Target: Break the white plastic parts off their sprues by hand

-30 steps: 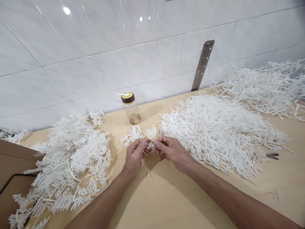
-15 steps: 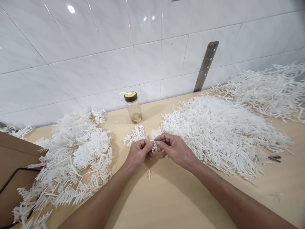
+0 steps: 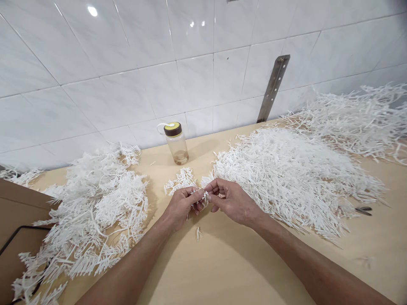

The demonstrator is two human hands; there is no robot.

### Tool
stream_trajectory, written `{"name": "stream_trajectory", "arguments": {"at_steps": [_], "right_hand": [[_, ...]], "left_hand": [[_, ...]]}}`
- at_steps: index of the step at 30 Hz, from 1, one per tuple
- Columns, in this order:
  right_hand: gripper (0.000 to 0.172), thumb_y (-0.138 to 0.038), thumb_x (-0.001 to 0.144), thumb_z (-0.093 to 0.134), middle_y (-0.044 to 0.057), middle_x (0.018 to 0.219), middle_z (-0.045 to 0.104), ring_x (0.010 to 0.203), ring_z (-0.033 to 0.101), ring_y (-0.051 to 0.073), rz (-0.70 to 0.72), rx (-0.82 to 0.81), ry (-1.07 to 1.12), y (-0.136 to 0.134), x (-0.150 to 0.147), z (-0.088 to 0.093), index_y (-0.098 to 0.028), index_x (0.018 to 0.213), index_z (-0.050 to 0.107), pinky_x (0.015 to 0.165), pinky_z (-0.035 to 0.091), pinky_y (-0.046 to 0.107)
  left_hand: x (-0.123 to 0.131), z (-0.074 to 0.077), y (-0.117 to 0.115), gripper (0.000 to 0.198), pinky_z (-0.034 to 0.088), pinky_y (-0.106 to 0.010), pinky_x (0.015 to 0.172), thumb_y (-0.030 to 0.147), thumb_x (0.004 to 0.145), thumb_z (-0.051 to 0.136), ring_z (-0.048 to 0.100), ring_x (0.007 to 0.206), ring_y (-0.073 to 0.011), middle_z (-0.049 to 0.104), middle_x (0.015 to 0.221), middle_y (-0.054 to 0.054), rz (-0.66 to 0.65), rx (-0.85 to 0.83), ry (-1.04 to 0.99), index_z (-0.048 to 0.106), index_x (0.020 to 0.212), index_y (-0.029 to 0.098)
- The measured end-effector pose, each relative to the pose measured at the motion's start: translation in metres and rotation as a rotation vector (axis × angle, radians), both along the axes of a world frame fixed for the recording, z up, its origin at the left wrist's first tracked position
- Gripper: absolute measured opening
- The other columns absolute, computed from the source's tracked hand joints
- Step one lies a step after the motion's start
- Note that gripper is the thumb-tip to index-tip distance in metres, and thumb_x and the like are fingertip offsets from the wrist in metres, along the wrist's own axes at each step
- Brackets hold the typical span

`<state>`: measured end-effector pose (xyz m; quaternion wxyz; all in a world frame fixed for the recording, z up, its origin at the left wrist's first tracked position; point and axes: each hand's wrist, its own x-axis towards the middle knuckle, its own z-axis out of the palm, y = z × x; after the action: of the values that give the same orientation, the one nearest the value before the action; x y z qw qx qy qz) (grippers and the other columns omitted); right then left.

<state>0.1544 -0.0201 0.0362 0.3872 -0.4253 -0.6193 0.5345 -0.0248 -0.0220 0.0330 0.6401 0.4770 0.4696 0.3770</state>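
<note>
White sprig (image 3: 206,196), small and branching, sits at the fingertips of both hands, just below the centre of the frame. The left hand (image 3: 180,206) is closed on it, thumb laid over the curled fingers, with white tips showing between them. The right hand (image 3: 237,204) comes in from the other side, its thumb and forefinger bent toward the sprig and their tips right at it; whether they pinch it firmly or only touch it, I cannot tell. Both forearms run up from the lower corners of the frame.

Just below the hands, a loose snippet (image 3: 199,234) of the same white stuff lies on the pale wooden table (image 3: 241,267). Just above the left hand lies a small white clump (image 3: 181,180). Close to the right hand, a broad white heap (image 3: 286,178) spreads across the right half of the frame, and another tangle (image 3: 356,118) of longer strands lies behind it at the right edge. A dark tool (image 3: 364,210), partly hidden, pokes out of the heap's lower right side. Across the left of the frame lies a further pile (image 3: 111,203), beside a brown box (image 3: 22,212) at the left edge.

Above the clump stands an upright clear bottle (image 3: 177,146) with a yellow and dark lid, a little brownish content at its bottom. Behind everything, a tiled wall (image 3: 127,99) fills the upper frame, a slotted metal strip (image 3: 273,89) against it at upper right.
</note>
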Motion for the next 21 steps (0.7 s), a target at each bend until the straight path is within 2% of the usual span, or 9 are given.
{"name": "stream_trajectory", "arguments": {"at_steps": [3, 8, 12, 21], "right_hand": [[0.013, -0.024, 0.081, 0.064, 0.003, 0.081, 0.064, 0.072, 0.063, 0.016, -0.043, -0.041, -0.011, 0.0001, -0.0012, 0.0004, -0.016, 0.091, 0.065, 0.057, 0.061, 0.03], [0.012, -0.026, 0.082, 0.063, 0.001, 0.075, 0.062, 0.066, 0.062, 0.013, -0.048, -0.099, -0.027, 0.0021, -0.0013, -0.0021, -0.016, 0.088, 0.064, 0.056, 0.061, 0.028], [0.014, -0.03, 0.084, 0.061, 0.001, 0.075, 0.06, 0.066, 0.062, 0.013, -0.043, -0.086, -0.04, 0.0025, -0.0004, -0.0025, -0.017, 0.085, 0.065, 0.056, 0.062, 0.027], [0.017, -0.033, 0.085, 0.059, 0.002, 0.079, 0.064, 0.067, 0.062, 0.015, -0.135, -0.02, -0.183, 0.0008, -0.0033, -0.0039, -0.018, 0.085, 0.067, 0.053, 0.06, 0.026]], "left_hand": [[0.0014, -0.0029, 0.0005, 0.037, 0.034, -0.022, 0.052, 0.047, 0.074, 0.078, 0.049, 0.056, -0.01, 0.056, 0.059, -0.001, 0.058, 0.002, -0.066, 0.064, 0.067, 0.014], [0.0025, -0.007, 0.0003, 0.038, 0.03, -0.022, 0.049, 0.046, 0.074, 0.079, 0.045, 0.052, -0.0088, 0.053, 0.055, 0.001, 0.115, 0.02, -0.051, 0.06, 0.063, 0.015], [0.003, -0.0078, -0.0002, 0.038, 0.029, -0.022, 0.046, 0.049, 0.074, 0.078, 0.045, 0.049, -0.0088, 0.052, 0.052, 0.002, 0.121, 0.021, -0.027, 0.06, 0.066, 0.016], [0.0052, -0.0052, -0.002, 0.041, 0.027, -0.022, 0.044, 0.053, 0.071, 0.078, 0.042, 0.045, -0.0081, 0.052, 0.051, 0.002, 0.109, 0.008, 0.06, 0.062, 0.069, 0.015]]}}
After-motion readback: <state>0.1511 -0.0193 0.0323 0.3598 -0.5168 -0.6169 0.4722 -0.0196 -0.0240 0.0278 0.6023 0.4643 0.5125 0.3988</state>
